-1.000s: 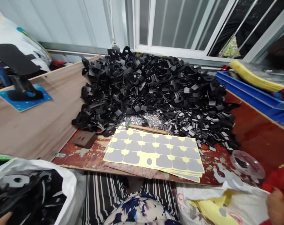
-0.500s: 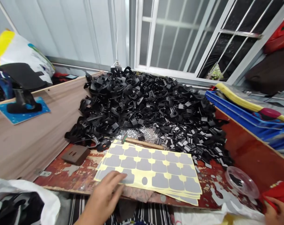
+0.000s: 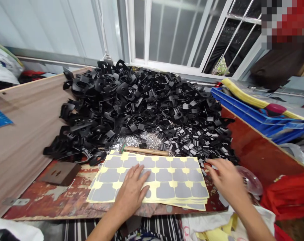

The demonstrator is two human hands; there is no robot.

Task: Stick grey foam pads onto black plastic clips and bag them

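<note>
A stack of yellow sheets (image 3: pixel 154 194) with grey die-cut stickers lies at the table's front edge. My left hand (image 3: pixel 133 187) rests flat on the top sheet with its fingers spread. Over the right side of the stack, my right hand (image 3: pixel 227 177) hovers with fingers apart and nothing visible in them. Its fingertips point at the small black and grey clips (image 3: pixel 192 147). Just behind the sheets lies a hammer (image 3: pixel 145 150) with a wooden handle. Shiny small metal pieces (image 3: pixel 152 139) are spread behind it.
A large heap of black plastic parts (image 3: pixel 131 97) covers the back of the table. On the left stands a brown block (image 3: pixel 61 172). To the right are a clear plastic bowl (image 3: pixel 252 180), a red cloth (image 3: pixel 288 192) and a blue crate (image 3: pixel 254 117).
My right hand has left the red cloth and come in beside the stack's right edge. My left hand has slid further onto the top sheet. The view has turned to the right.
</note>
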